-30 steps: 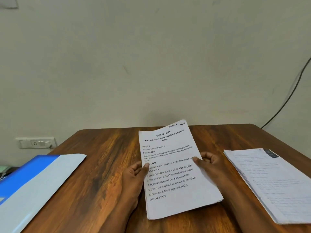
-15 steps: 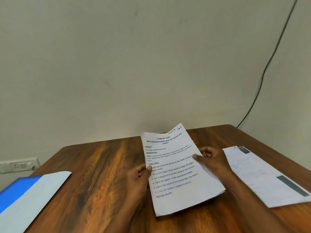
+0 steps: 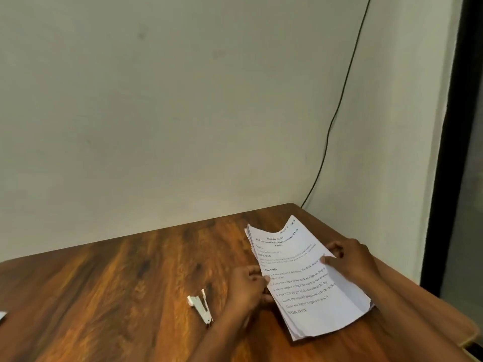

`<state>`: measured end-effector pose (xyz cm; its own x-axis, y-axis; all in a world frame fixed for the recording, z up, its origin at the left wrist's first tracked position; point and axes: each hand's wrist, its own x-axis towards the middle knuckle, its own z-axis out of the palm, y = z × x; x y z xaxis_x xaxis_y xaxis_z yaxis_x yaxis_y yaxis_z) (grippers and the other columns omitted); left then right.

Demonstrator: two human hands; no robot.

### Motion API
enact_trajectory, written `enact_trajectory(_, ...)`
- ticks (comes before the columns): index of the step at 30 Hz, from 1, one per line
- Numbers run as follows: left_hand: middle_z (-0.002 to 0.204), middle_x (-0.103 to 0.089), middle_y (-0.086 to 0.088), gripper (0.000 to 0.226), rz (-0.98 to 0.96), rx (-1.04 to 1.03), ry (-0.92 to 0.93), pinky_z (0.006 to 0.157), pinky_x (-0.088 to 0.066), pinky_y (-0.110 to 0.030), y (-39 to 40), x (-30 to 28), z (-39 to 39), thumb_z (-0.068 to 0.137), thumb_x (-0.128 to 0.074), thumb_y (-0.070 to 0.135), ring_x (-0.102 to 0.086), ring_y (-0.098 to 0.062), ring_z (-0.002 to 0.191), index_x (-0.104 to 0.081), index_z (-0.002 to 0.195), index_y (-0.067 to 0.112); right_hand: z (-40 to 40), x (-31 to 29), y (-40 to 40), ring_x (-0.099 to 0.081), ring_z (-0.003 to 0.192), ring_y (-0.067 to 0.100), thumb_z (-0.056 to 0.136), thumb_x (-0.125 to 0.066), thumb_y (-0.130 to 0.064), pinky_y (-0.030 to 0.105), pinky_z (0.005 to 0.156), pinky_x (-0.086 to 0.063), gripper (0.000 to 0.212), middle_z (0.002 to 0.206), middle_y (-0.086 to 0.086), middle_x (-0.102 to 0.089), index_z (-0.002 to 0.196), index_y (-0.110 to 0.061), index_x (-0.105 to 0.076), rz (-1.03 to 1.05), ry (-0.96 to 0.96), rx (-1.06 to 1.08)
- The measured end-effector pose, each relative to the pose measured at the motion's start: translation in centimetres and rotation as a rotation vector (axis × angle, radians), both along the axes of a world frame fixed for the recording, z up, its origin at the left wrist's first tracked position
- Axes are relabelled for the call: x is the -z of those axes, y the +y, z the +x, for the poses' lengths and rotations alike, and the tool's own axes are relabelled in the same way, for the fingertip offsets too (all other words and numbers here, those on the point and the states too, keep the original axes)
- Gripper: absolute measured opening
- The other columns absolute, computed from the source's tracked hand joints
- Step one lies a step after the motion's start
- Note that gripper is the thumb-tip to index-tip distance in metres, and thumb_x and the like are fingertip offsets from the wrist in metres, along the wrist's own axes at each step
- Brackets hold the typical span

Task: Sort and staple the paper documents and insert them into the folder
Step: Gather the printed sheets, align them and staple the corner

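1. Head view: the white stack of printed paper sheets is held low over the brown wood-grain counter, its near edge seemingly on or just above the wood, its long axis running from the near right corner away toward the far left.
2. Head view: the left hand grips the stack's left long edge, thumb on the top sheet and fingers curled under. The right hand grips the right long edge the same way, thumb lying across the print.
3. Head view: the small white and metal stapler lies on the counter just to the left of the left hand, apart from the paper, its long axis slanting from far left to near right. The left hand is plainly the nearer one; my judgement is that it would free itself to take the stapler while the right hand keeps the stack.
4. Head view: the sheet edges fan unevenly at the near right corner, so squaring likely comes first.
5. Hidden or unclear: the folder is not in view; a pale scrap at the left edge is cut off and unidentifiable. The fingers under the stack are hidden, and the printed text is blurred.
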<state>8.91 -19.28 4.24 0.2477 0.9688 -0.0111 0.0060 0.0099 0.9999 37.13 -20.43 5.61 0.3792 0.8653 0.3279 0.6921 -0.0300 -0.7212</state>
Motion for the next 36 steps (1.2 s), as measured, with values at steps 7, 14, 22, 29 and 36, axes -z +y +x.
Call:
enact_trajectory(7,0.084,-0.082,-0.007,0.025,0.075,-0.107,0.083,0.074,-0.066,-0.049,0.4,0.9,2.6,0.099,-0.066,0.000,-0.080,-0.029,0.073,-0.068,0.123,0.005,1.8,1.4,-0.2,-0.067,0.070,0.010,0.076,-0.092,-0.029,0.025,0.059,-0.047,0.020,0.072,-0.009,-0.070,0.081,-0.028,-0.072,-0.056,-0.022,0.044)
enact_trajectory(14,0.071,-0.075,-0.017,0.029,0.145,-0.201,0.209,0.048,-0.057,-0.030,0.7,2.4,2.6,0.096,-0.072,0.004,-0.068,-0.020,0.048,-0.069,0.125,0.005,3.2,3.0,0.9,-0.069,0.083,0.017,0.071,-0.095,-0.029,0.031,0.069,-0.052,0.026,0.088,-0.004,-0.074,0.087,-0.024,-0.075,-0.097,0.241,0.044)
enact_trajectory(22,0.058,-0.068,-0.005,0.020,0.195,-0.192,0.276,0.043,-0.049,-0.026,1.6,2.8,2.9,0.100,-0.067,0.007,-0.056,-0.011,0.038,-0.074,0.118,0.011,3.4,3.0,2.5,-0.064,0.083,0.008,0.074,-0.093,-0.032,0.030,0.071,-0.048,0.021,0.086,-0.013,-0.071,0.080,-0.030,-0.073,-0.113,0.278,0.071)
enact_trajectory(29,0.075,-0.078,0.008,0.013,0.292,-0.245,0.466,0.052,-0.057,-0.030,2.2,3.4,3.4,0.096,-0.071,0.018,-0.066,-0.008,0.049,-0.083,0.101,0.020,3.5,2.9,3.6,-0.063,0.088,0.013,0.094,-0.074,-0.041,0.029,0.069,-0.047,0.012,0.099,-0.008,-0.075,0.085,-0.032,-0.076,-0.182,0.184,0.123)
enact_trajectory(36,0.073,-0.074,0.007,0.020,0.432,-0.265,0.616,0.049,-0.036,-0.016,1.0,3.2,3.6,0.095,-0.070,0.029,-0.055,-0.004,0.050,-0.079,0.081,0.018,2.9,1.5,3.4,-0.066,0.094,0.020,0.086,-0.083,-0.030,0.032,0.082,-0.054,0.014,0.101,-0.003,-0.072,0.091,-0.027,-0.071,-0.303,0.000,0.131)
